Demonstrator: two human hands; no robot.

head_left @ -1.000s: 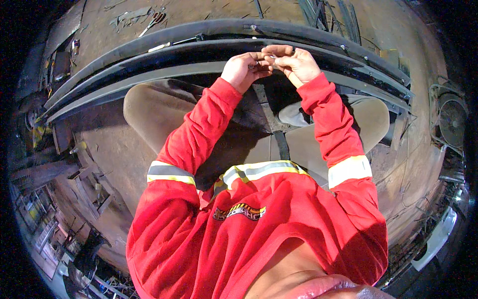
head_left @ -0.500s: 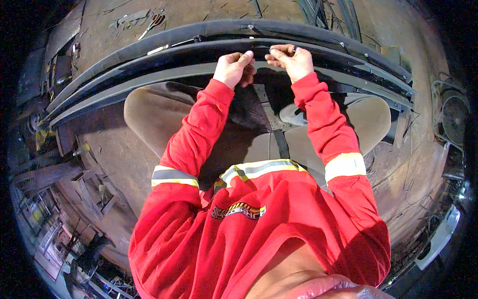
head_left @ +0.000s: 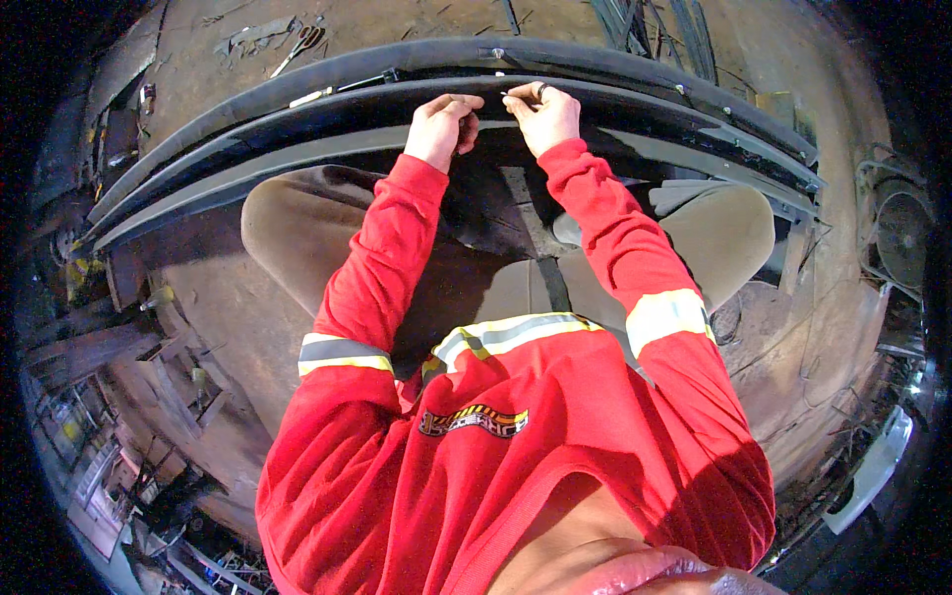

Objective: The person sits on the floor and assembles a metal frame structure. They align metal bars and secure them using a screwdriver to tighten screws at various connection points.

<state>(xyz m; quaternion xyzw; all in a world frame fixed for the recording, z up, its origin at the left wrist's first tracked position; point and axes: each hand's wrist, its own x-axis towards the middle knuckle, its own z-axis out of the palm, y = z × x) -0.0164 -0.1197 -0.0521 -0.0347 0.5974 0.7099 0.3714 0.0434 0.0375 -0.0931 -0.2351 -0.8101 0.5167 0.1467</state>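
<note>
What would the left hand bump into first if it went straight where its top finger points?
Probably the right hand, just across a gap, though depth is hard to judge.

The person wears a loose red top (head_left: 585, 407) with long sleeves, a striped reflective band at 8 o'clock on the left sleeve (head_left: 372, 258), and another at 3 o'clock on the right sleeve (head_left: 620, 233). A yellow-edged silver band (head_left: 526, 332) rings the hem, above a black-and-yellow badge (head_left: 474, 421) at 6 o'clock. Brownish-beige trousers (head_left: 283, 233) show from 10 to 2 o'clock; a dark ring (head_left: 542, 89) sits near 12.
</note>
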